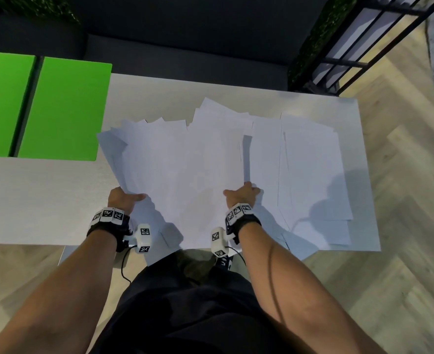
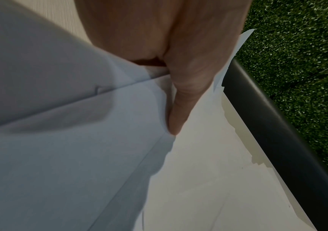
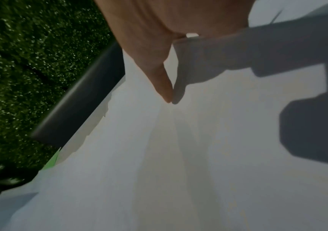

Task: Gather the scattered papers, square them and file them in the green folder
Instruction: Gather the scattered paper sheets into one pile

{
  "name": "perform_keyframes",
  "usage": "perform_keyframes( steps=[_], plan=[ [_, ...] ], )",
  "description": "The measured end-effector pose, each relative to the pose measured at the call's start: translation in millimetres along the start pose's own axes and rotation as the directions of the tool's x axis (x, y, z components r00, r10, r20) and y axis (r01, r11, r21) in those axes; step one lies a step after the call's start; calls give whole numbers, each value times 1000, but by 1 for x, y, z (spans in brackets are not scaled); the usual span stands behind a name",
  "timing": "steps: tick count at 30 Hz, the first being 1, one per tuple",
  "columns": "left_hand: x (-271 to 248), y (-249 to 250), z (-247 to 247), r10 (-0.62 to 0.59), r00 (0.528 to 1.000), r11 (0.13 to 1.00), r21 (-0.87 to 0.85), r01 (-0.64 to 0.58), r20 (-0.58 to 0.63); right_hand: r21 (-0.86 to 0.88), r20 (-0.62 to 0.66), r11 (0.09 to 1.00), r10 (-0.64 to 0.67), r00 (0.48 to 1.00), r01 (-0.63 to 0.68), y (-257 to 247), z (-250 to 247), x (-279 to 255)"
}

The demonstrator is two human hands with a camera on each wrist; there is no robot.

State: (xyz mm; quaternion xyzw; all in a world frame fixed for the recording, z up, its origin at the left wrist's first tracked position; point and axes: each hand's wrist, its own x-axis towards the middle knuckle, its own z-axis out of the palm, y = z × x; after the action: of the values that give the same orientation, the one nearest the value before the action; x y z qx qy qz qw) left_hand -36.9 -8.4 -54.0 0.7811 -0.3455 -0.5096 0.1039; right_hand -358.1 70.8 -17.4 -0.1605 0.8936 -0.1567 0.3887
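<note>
A fanned sheaf of white papers (image 1: 182, 164) is held above the pale table (image 1: 32, 200). My left hand (image 1: 125, 198) grips its near left corner, thumb (image 2: 184, 93) on top of the sheets (image 2: 60, 140) and the other fingers hidden beneath. Gripping the near right edge is my right hand (image 1: 241, 194), its thumb (image 3: 159, 75) pressed on the paper (image 3: 198, 156). More loose sheets (image 1: 313, 169) lie overlapping on the right part of the table. The green folder (image 1: 65, 108) lies open and flat at the far left; a sliver of the folder (image 3: 53, 159) shows in the right wrist view.
A dark sofa (image 1: 185, 54) runs behind the table. A black metal rack (image 1: 364, 47) and a hedge wall (image 1: 310, 47) stand at the back right. Wood floor (image 1: 402, 226) lies right of the table edge.
</note>
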Motion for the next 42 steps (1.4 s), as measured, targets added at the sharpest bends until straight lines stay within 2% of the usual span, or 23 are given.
perform_keyframes(
  steps=[5, 8, 9, 12, 20, 23, 27, 30, 31, 33, 35, 39, 41, 42],
  plan=[
    [-21, 16, 0, 7, 1000, 998, 63, -5, -24, 196, 51, 976, 86, 995, -94, -7, 4, 6],
    [-15, 15, -1, -25, 999, 998, 52, 23, 32, 198, 111, 974, 85, 990, -106, -12, -3, 13],
    [-14, 14, -1, -21, 1000, 999, 37, 20, 18, 184, 136, 977, 81, 987, -105, -13, -7, 16],
    [-22, 20, 1, -18, 999, 999, 47, 19, -32, 176, 170, 984, 7, 985, -37, -11, -15, 25],
    [-37, 27, -2, 2, 1000, 999, 33, -2, 4, 170, 81, 943, -303, 950, 286, 7, -75, 23],
    [-35, 25, -5, -8, 1000, 1000, 17, 8, 13, 130, 9, 893, -436, 900, 432, -2, -107, 4],
    [-35, 28, -10, -8, 1000, 999, 47, 7, 17, 33, -107, 792, -604, 790, 610, -19, -156, -28],
    [-34, 28, -13, -27, 999, 999, 47, 25, 42, 55, -65, 689, -720, 691, 723, -31, -183, -49],
    [-31, 26, -14, -43, 998, 999, 34, 42, 43, 98, -29, 670, -737, 675, 735, -35, -186, -54],
    [-31, 25, -15, -74, 996, 997, -2, 74, 47, 206, 28, 668, -734, 678, 715, -42, -178, -58],
    [-34, 26, -13, -84, 995, 992, -88, 89, 61, 277, 79, 699, -701, 709, 660, -46, -154, -50],
    [-32, 22, -15, -122, 987, 940, -307, 148, 104, 288, 213, 771, -630, 747, 568, -45, -80, -19],
    [39, -26, -9, -181, 976, 847, -487, 215, 117, 218, 259, 820, -571, 779, 529, -40, -37, -8],
    [61, -44, -9, -179, 978, 833, -512, 208, 105, 173, 268, 850, -527, 807, 498, -39, -17, -6]
  ],
)
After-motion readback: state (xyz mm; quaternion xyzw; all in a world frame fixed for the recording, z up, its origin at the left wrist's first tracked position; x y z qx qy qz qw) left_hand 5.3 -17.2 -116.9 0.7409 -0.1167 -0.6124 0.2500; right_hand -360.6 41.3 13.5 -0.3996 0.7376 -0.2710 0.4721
